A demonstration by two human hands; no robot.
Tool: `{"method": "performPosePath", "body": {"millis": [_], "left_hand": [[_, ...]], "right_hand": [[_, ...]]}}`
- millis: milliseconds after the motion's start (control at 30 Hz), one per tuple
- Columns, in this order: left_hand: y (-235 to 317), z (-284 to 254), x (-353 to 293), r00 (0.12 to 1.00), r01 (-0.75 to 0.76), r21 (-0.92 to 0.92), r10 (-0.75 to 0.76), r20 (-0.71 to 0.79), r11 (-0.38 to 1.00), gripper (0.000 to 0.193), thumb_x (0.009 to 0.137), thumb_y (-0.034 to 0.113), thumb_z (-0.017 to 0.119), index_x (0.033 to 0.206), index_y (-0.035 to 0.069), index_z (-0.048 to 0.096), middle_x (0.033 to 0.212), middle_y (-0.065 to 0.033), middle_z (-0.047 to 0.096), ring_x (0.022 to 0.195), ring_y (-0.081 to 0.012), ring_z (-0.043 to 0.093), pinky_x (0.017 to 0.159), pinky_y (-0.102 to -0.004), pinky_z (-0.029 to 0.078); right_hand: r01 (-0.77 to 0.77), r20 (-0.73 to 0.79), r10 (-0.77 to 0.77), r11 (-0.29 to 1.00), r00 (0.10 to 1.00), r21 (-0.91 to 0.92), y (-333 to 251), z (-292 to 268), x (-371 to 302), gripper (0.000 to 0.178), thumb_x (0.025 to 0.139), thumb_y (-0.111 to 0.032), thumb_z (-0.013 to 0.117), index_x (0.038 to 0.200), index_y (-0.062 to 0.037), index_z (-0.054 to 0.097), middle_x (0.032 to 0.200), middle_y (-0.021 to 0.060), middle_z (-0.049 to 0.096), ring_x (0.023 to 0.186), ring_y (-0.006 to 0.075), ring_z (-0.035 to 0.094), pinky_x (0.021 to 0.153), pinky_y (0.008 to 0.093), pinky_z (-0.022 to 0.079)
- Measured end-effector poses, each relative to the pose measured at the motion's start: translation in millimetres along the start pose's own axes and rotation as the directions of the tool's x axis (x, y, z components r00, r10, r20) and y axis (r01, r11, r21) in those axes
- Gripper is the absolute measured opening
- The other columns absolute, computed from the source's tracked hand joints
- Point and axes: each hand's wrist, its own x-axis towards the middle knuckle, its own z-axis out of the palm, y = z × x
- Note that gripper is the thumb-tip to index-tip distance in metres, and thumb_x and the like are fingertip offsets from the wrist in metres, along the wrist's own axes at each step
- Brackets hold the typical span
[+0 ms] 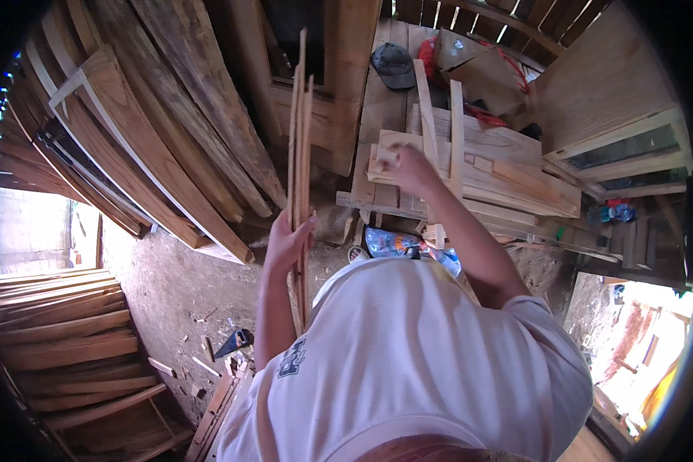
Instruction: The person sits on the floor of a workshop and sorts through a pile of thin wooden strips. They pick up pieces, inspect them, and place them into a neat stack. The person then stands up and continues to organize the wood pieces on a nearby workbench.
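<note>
My left hand (291,232) is closed around a few long, thin wooden strips (301,146), which stand nearly upright in front of my left side. My right hand (405,163) reaches over the workbench, at the left end of a stack of pale boards (489,158). Its fingers are blurred, so I cannot tell whether they grip anything. Two narrow wooden slats, a left one (426,108) and a right one (456,131), lie across the stack just beyond and beside that hand. A short flat wood piece (527,181) rests on the boards farther right.
Long planks (154,131) lean at the left, and more lumber (61,339) is piled at lower left. A handsaw (233,343) lies on the floor among offcuts. A dark cap (393,65) sits on the bench's far side. A wooden frame (631,150) stands at the right.
</note>
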Motion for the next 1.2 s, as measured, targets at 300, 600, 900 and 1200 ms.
{"method": "performPosePath", "body": {"millis": [300, 600, 900, 1200], "left_hand": [[27.5, 26.5, 41.0, 0.943, -0.041, -0.078, 0.065, 0.326, 0.996, 0.03, 0.097, 0.016, 0.066, 0.119, 0.001, 0.052, 0.089, -0.0059, 0.064, 0.062, -0.0107, 0.059, 0.052, -0.0264, 0.048], [19.7, 37.0, 42.0, 0.925, -0.081, -0.03, 0.086, 0.369, 0.996, 0.037, 0.096, 0.013, 0.067, 0.128, 0.002, 0.051, 0.093, -0.0068, 0.066, 0.066, -0.0125, 0.062, 0.057, -0.0276, 0.051], [2.2, 26.0, 34.5, 0.978, -0.148, 0.246, 0.104, 0.181, 0.958, 0.03, 0.094, 0.017, 0.071, 0.115, 0.003, 0.053, 0.084, -0.0037, 0.063, 0.062, -0.0127, 0.059, 0.059, -0.0285, 0.051], [-5.0, 72.3, 1.9, 0.997, 0.081, 0.077, -0.081, -0.008, 0.994, 0.031, 0.093, 0.018, 0.074, 0.112, 0.006, 0.052, 0.074, 0.0016, 0.053, 0.056, -0.007, 0.05, 0.049, -0.0243, 0.043]], "right_hand": [[-0.205, 0.258, -0.09, 0.388, 0.962, 0.899, -81.3, 65.4, -69.3, 0.026, 0.099, -0.027, 0.068, 0.115, -0.0072, 0.066, 0.1, -0.0005, 0.069, 0.089, 0.0095, 0.065, 0.073, 0.0276, 0.053], [-0.116, 0.135, -0.035, 0.333, 0.99, 0.936, -72.4, 47.4, -72.4, 0.024, 0.097, -0.017, 0.07, 0.115, -0.0028, 0.065, 0.099, 0.0046, 0.069, 0.085, 0.0139, 0.068, 0.076, 0.0294, 0.055], [0.007, -0.03, 0.201, 0.115, 0.979, 0.993, 2.2, -54.1, -77.0, 0.033, 0.102, -0.02, 0.053, 0.128, -0.0009, 0.057, 0.102, 0.0095, 0.067, 0.091, 0.0241, 0.073, 0.078, 0.0335, 0.06], [0.094, -0.234, 0.405, 0.335, 0.884, 0.937, 171.4, -159.4, -62.9, 0.025, 0.105, -0.016, 0.05, 0.127, -0.0053, 0.058, 0.1, 0.0071, 0.067, 0.091, 0.0199, 0.071, 0.077, 0.035, 0.059]]}}
